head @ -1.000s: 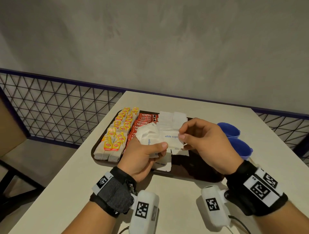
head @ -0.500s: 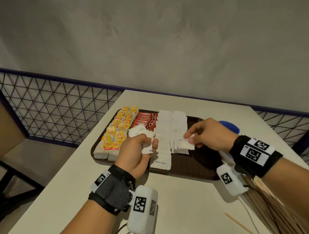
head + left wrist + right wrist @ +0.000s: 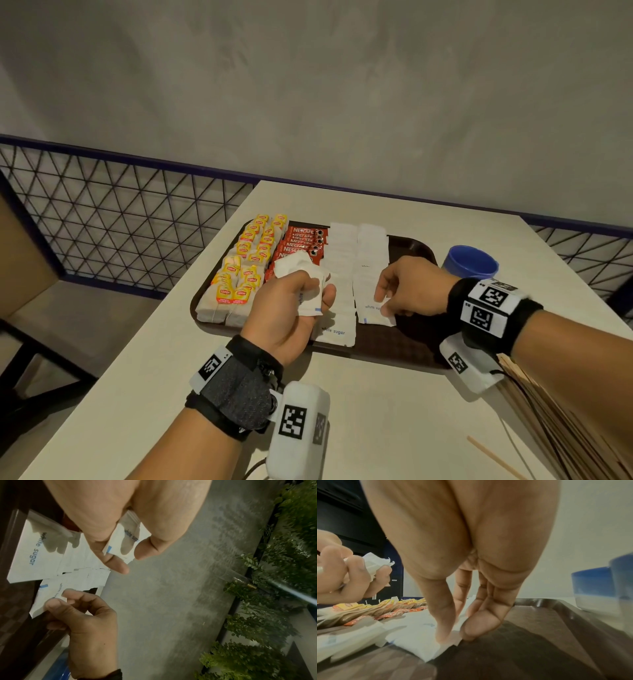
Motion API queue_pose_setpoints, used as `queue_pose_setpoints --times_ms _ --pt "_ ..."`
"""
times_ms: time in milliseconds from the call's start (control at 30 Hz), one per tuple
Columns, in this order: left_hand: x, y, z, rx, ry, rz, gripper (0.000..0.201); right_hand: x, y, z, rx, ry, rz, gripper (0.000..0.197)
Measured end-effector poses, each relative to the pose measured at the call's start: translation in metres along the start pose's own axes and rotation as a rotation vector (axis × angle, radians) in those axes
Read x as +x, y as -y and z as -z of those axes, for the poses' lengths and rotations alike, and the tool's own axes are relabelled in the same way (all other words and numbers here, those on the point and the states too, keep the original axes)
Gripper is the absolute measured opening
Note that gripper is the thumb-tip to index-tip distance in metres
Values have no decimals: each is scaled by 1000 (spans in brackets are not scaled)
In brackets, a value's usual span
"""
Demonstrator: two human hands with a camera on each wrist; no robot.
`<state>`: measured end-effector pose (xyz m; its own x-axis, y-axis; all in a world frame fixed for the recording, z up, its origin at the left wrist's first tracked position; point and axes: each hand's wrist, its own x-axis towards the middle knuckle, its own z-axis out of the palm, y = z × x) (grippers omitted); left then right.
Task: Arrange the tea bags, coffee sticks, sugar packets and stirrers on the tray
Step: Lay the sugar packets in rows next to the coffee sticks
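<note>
A dark brown tray [image 3: 404, 349] holds yellow-tagged tea bags [image 3: 246, 270] on its left, red coffee sticks [image 3: 301, 240] beside them, then two columns of white sugar packets [image 3: 342, 246]. My left hand [image 3: 318, 298] hovers over the tray's front left and grips a stack of sugar packets [image 3: 301, 274], thumb on top [image 3: 131, 560]. My right hand [image 3: 383, 301] is down on the tray. Its thumb and forefinger pinch the corner of one sugar packet [image 3: 419, 646] lying at the front end of the right column [image 3: 375, 313]. Wooden stirrers [image 3: 548, 428] lie on the table at lower right.
Blue cups [image 3: 469, 265] stand on the table just right of the tray. One loose stirrer [image 3: 493, 455] lies near the front edge. The tray's right part [image 3: 539, 635] is bare. A wire fence [image 3: 120, 222] borders the table's left and far sides.
My right hand took one sugar packet from the stack in my left hand and carried it right and down onto the tray's right column. My left hand stayed over the tray.
</note>
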<state>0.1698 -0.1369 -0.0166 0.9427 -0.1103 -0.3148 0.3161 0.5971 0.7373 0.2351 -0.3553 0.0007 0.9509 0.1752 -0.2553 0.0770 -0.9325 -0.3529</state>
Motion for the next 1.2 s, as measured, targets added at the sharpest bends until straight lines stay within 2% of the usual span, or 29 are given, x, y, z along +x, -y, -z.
queue_pose_setpoints --times_ms 100,200,333,433,600,733,867,1000,1100,1200 --pt "1 0 0 -108 -8 9 42 -4 2 5 -19 -14 18 18" --pt "0 1 -2 -151 22 2 46 -13 9 15 113 -84 52 10" --pt "-2 5 -2 -58 173 -5 57 -37 29 18 407 -187 118 3" --pt "-2 6 0 38 271 -12 62 -59 40 9 648 -242 180 8" --pt "-7 5 -2 118 393 -22 53 -77 47 -8 835 -268 203 21" --pt "-6 7 1 183 388 -23 50 -79 41 -18 714 -305 220 20" --pt "-4 10 2 214 376 -52 50 -80 34 -11 777 -246 233 16" --pt "-3 9 2 235 346 -87 47 -76 30 -4 964 -167 198 17" --pt "-3 10 2 219 313 -58 47 -70 29 -1 1134 -186 162 9" --pt "0 12 2 170 253 -54 38 -68 27 3 1328 -212 93 22"
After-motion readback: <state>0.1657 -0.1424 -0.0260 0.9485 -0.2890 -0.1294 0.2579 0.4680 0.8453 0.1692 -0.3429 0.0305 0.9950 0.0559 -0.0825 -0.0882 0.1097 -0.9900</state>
